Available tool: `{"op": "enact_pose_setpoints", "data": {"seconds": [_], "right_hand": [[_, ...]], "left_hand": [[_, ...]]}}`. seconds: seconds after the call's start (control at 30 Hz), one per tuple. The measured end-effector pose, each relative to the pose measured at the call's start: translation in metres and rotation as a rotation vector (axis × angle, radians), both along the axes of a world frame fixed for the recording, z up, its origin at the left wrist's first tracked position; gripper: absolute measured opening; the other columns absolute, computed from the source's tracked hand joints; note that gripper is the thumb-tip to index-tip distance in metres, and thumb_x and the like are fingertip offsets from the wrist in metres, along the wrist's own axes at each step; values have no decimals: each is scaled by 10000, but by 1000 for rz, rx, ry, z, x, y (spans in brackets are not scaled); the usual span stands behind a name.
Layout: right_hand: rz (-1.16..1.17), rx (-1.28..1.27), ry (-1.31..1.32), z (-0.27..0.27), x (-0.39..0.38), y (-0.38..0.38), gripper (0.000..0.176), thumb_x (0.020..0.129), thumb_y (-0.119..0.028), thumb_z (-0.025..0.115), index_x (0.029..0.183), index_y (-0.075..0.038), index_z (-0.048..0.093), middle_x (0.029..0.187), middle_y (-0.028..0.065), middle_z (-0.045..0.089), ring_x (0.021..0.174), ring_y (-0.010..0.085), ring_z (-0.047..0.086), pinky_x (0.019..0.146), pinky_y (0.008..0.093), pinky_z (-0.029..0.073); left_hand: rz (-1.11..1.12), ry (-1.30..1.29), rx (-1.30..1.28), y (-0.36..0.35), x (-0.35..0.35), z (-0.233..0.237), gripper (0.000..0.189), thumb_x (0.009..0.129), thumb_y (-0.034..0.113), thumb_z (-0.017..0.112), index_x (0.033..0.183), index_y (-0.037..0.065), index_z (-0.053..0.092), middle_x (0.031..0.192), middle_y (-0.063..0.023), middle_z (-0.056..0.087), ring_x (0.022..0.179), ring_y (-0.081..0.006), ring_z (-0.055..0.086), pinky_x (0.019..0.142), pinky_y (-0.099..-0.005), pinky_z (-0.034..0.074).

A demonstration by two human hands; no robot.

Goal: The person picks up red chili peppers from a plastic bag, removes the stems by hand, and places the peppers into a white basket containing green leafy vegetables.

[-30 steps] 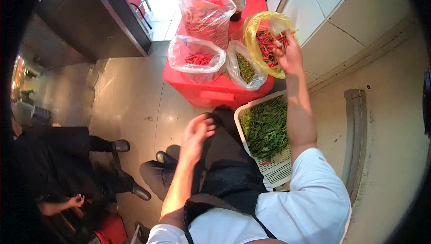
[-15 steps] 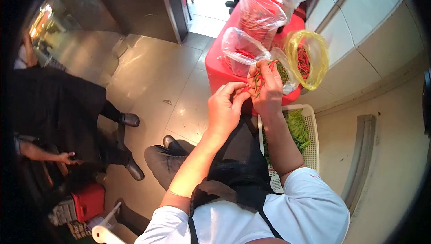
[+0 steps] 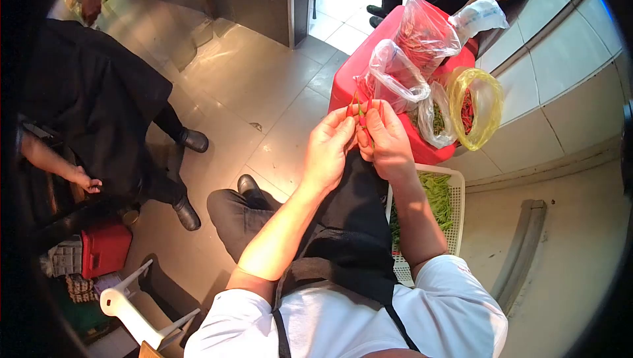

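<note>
bags (image 3: pixel 422 35) on crate (image 3: pixel 349 88), basket (image 3: pixel 455 186) right of lap

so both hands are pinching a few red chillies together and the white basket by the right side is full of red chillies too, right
Not quite. In the head view the white basket holds green stems, not red chillies. The rest stands: the left hand and the right hand meet on a few red chillies.

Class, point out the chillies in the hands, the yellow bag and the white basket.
chillies (image 3: pixel 360 111), head view, middle of the bunch
yellow bag (image 3: pixel 492 102), head view, right plastic wall
white basket (image 3: pixel 455 226), head view, bare right rim
</note>
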State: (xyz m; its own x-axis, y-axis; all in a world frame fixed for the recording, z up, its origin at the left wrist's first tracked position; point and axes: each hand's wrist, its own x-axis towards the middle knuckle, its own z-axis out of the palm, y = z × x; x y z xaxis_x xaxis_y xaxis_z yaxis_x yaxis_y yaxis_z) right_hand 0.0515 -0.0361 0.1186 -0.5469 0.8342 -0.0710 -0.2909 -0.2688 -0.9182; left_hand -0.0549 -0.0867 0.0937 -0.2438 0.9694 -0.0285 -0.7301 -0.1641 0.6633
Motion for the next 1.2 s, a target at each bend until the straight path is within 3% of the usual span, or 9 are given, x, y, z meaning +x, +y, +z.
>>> {"op": "enact_pose_setpoints", "data": {"seconds": [0.1,0.23,0.33,0.43,0.53,0.97,1.03,1.13,1.2], "right_hand": [[-195,205,-84,-5,-13,-7,181,1017,-253,486,1000,-74,503,712,-25,501,549,35,453,457,207,361],[-486,798,-386,-21,-20,-5,158,998,-168,459,1018,-14,491,796,127,580,630,241,577,609,374,472],[-480,1126,-540,-31,-18,1,147,987,-149,449,1004,-12,498,822,189,586,652,322,585,619,405,470],[-419,761,-492,-31,-18,0,129,980,-141,463,971,-18,502,771,175,569,653,312,590,612,384,468],[-451,662,-324,-44,-24,5,125,973,-143,485,954,-20,500,736,159,546,630,297,573,590,384,458],[-321,675,-563,-41,-25,15,209,968,-174,517,845,-6,501,655,148,530,583,280,543,552,383,421],[-325,707,-630,-34,-29,13,225,974,-184,513,841,-2,504,645,141,538,576,269,548,552,399,424],[-402,548,-360,-55,-38,16,266,1006,-246,496,828,-49,507,650,19,517,516,145,466,480,312,383],[-271,185,-169,-58,-32,17,277,1012,-299,486,845,-79,496,649,8,506,498,111,443,434,279,354]], "left_hand": [[15,-72,29,0,11,-14,242,1000,143,503,1197,27,580,981,-10,637,809,-71,557,723,-209,448],[90,-54,17,7,19,-30,255,1008,158,495,1199,9,573,1029,-38,647,888,-101,595,806,-233,483],[92,-37,6,11,17,-30,261,1007,157,497,1201,-5,564,1066,-64,650,947,-125,610,864,-256,493],[99,26,22,14,17,-38,271,1005,152,502,1212,-16,548,1078,-73,649,962,-124,607,873,-256,490],[186,188,14,16,19,-41,275,1001,150,513,1211,-23,546,1079,-72,646,962,-114,600,869,-247,484],[106,246,-94,23,-3,-57,214,999,146,508,1120,-12,586,1037,-60,629,949,-80,576,821,-215,471],[196,196,-89,24,5,-58,206,1008,175,497,1102,5,566,1052,-74,637,935,-113,596,832,-247,487],[243,-101,-17,22,5,-44,189,1019,196,475,1082,31,542,1038,-94,637,913,-156,610,846,-295,504],[254,-319,74,26,-1,-43,185,1026,214,448,1092,56,519,991,-89,616,861,-188,597,846,-341,516]]}}
